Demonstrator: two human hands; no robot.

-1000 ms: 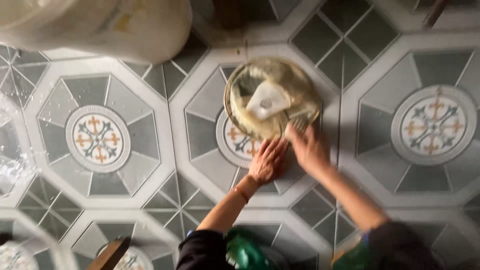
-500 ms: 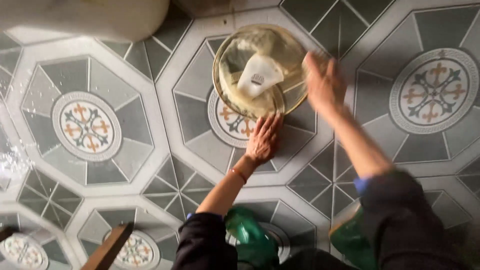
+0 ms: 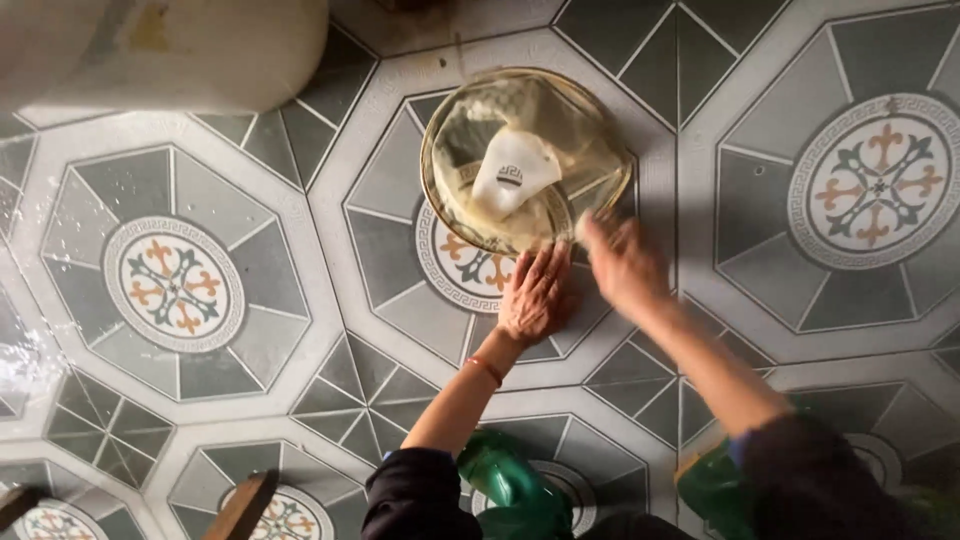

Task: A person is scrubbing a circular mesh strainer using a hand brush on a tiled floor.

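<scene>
The right hand [image 3: 625, 262] is motion-blurred, its fingers indistinct against the round sieve's [image 3: 527, 160] blurred rim.

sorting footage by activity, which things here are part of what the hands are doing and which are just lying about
In hand:
- round sieve
- white scoop inside it
- left hand and right hand, both at its near rim

Lying about:
- pale tub
- wooden piece

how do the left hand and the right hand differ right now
The left hand lies flat, palm down on the floor tile beside the glass bowl; the right hand is raised at the bowl's rim. The left hand looks sharp, the right hand blurred. A red band circles the left wrist; none shows on the right. Both are bare and close to the bowl.
</scene>
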